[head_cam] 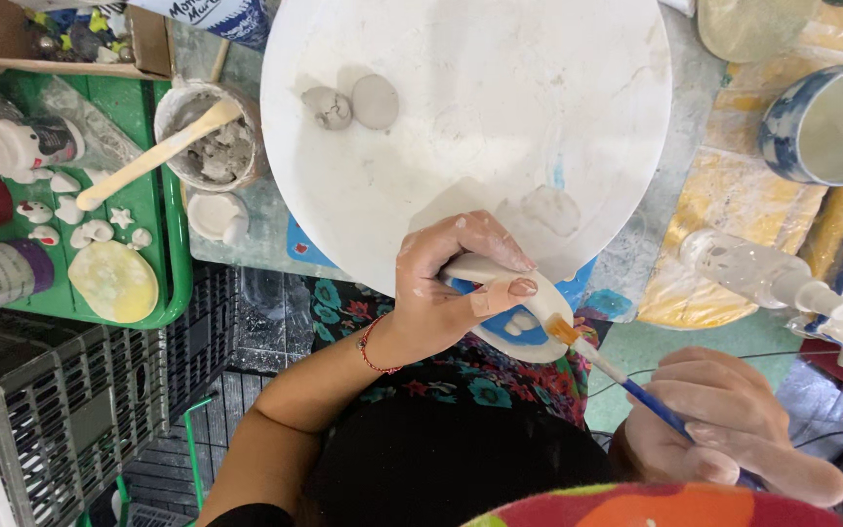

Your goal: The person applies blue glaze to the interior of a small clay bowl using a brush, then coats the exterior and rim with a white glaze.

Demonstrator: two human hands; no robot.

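My left hand grips a small white and blue ceramic piece just below the near edge of a large round white board. My right hand holds a blue-handled paintbrush whose orange bristle tip touches the piece's right end. A red string bracelet sits on my left wrist. Two small grey clay lumps lie on the board's upper left.
A cup of grey slip with a wooden stick stands left of the board. A green tray holds small white figures, a pale disc and bottles. A blue and white mug and a clear squeeze bottle are at right. A wire basket sits lower left.
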